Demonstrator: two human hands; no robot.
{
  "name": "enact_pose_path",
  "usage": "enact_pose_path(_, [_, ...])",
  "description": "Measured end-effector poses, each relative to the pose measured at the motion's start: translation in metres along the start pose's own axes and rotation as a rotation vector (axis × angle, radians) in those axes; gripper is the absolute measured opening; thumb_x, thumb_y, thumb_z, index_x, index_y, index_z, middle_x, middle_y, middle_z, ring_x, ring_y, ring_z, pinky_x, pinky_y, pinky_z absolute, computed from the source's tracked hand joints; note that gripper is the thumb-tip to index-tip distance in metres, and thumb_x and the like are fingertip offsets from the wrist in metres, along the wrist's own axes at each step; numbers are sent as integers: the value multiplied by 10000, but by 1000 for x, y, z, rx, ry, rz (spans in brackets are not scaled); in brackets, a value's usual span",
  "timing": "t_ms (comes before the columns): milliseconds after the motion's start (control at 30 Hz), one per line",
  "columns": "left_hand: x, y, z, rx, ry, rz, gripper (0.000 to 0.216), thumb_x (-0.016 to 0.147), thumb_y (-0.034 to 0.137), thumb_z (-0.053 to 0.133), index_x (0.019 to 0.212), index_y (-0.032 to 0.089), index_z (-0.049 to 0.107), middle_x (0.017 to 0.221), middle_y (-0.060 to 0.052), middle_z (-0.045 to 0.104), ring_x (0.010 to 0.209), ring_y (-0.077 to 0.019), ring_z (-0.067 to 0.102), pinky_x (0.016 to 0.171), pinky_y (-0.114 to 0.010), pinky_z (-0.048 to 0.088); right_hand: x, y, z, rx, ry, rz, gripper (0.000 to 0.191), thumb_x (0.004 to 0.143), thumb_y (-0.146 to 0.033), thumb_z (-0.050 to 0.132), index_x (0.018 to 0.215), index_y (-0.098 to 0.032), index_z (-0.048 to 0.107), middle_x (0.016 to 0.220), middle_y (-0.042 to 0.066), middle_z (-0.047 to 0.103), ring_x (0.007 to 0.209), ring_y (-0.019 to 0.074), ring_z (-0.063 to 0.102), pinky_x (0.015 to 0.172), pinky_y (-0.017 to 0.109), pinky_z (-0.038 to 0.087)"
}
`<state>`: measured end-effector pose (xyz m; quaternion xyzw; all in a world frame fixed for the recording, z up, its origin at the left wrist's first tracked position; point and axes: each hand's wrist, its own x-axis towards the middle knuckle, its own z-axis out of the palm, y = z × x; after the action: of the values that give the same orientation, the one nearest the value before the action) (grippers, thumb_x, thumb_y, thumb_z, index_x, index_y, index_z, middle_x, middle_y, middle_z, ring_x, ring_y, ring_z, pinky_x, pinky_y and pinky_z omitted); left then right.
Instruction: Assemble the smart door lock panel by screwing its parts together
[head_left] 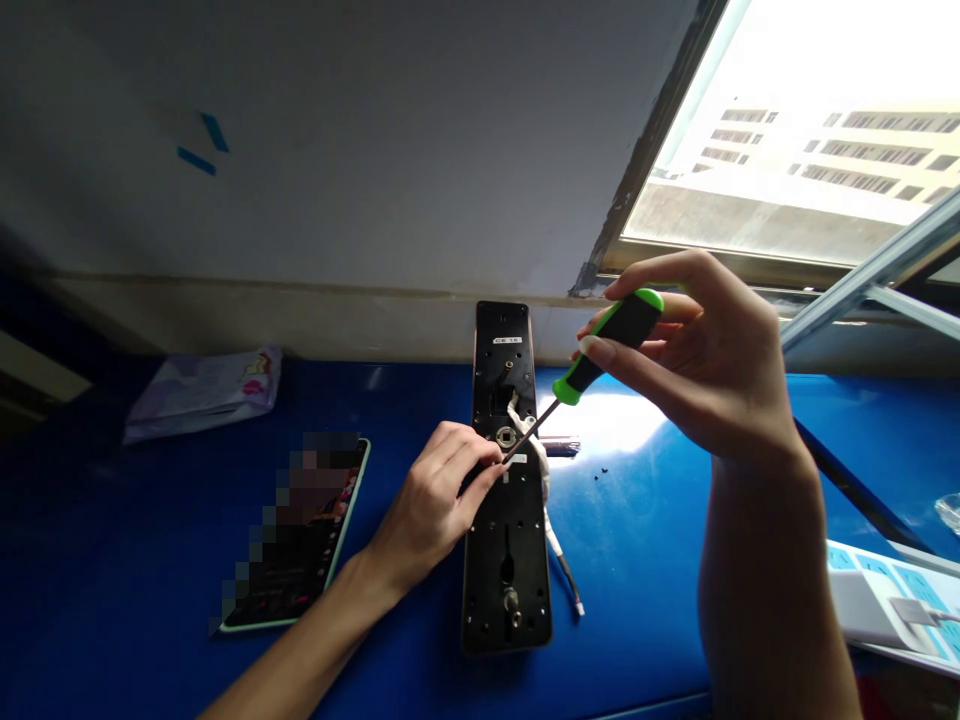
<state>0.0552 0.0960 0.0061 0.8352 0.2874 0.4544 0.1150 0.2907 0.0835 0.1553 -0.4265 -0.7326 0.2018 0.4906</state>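
My right hand [720, 360] is closed around the green and black handle of a screwdriver [611, 345], which slants down to the left. Its shaft reaches the middle of a long black door lock panel [506, 550] on the blue table. There, beside the screwdriver's tip, the fingers of my left hand [442, 490] are pinched together; what lies between them is too small to make out. A white-wrapped cable [541, 470] comes out of the panel and hangs over its right side, ending in a small plug. Near the panel's lower end stands a metal post [512, 607].
A phone [300, 540] with a lit screen lies left of the panel, and a purple-white packet [204, 393] is farther back. Tiny dark screws or bits [601, 473] lie to the right. A white charger [874, 608] with a cable is at the right edge. Wall and window rise behind.
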Motion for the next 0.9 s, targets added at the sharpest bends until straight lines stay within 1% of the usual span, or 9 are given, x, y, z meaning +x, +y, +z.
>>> enact_pose_path(133, [0, 0, -2, -2, -22, 2, 79, 1044, 190, 647, 965, 187, 642, 898, -41, 697, 896, -201, 651, 799, -320, 569, 0, -2, 2, 8, 15, 0, 365, 844, -414, 884, 1072, -291, 626, 970, -13, 773, 901, 234, 811, 790, 415, 722])
enact_pose_path(333, [-1, 0, -3, -1, -37, 9, 91, 1030, 193, 674, 948, 179, 638, 898, -40, 681, 884, -198, 633, 796, -316, 544, 0, -3, 8, 27, -20, -43, 324, 865, -283, 864, 1088, -273, 629, 957, -26, 767, 891, 204, 804, 772, 370, 724])
enact_pose_path(433, [0, 0, -5, -6, -56, -2, 89, 1027, 193, 677, 946, 178, 644, 896, -38, 677, 879, -197, 631, 794, -318, 540, -1, -2, 9, 31, -38, -56, 310, 875, -253, 847, 1100, -268, 634, 971, -26, 774, 917, 205, 804, 794, 378, 727])
enact_pose_path(567, [-1, 0, -7, -2, -104, -17, 75, 1023, 177, 676, 951, 172, 657, 906, -41, 682, 889, -205, 628, 809, -332, 534, -2, -2, 10, 48, -53, -53, 349, 842, -190, 860, 1107, -254, 642, 965, -18, 788, 916, 217, 806, 807, 396, 729])
enact_pose_path(667, [-1, 1, -7, 0, -128, -24, 70, 1023, 178, 676, 955, 168, 662, 916, -43, 687, 897, -209, 624, 809, -337, 528, -2, -3, 11, 58, -49, -78, 380, 827, -184, 877, 1127, -246, 651, 961, -20, 786, 903, 208, 806, 793, 369, 723])
enact_pose_path(733, [0, 1, -6, 1, -134, -22, 67, 1020, 175, 680, 955, 167, 664, 908, -40, 693, 899, -211, 615, 807, -339, 523, -3, -4, 12, 60, -74, -97, 363, 849, -204, 867, 1141, -247, 655, 1009, -10, 782, 929, 204, 803, 798, 356, 717])
enact_pose_path(800, [0, 2, -5, 3, -143, -15, 64, 1006, 166, 698, 950, 168, 668, 899, -37, 708, 915, -219, 603, 820, -344, 522, -3, -4, 12, 63, -134, -105, 327, 891, -200, 826, 1167, -255, 660, 1079, 1, 774, 999, 208, 794, 845, 360, 708])
enact_pose_path(900, [-1, 2, -4, 10, -158, -12, 79, 975, 156, 739, 928, 174, 677, 896, -36, 732, 952, -236, 584, 851, -354, 522, -6, -5, 11, 88, -223, -174, 347, 927, -159, 765, 1244, -251, 656, 1131, 14, 762, 1076, 213, 771, 911, 368, 682])
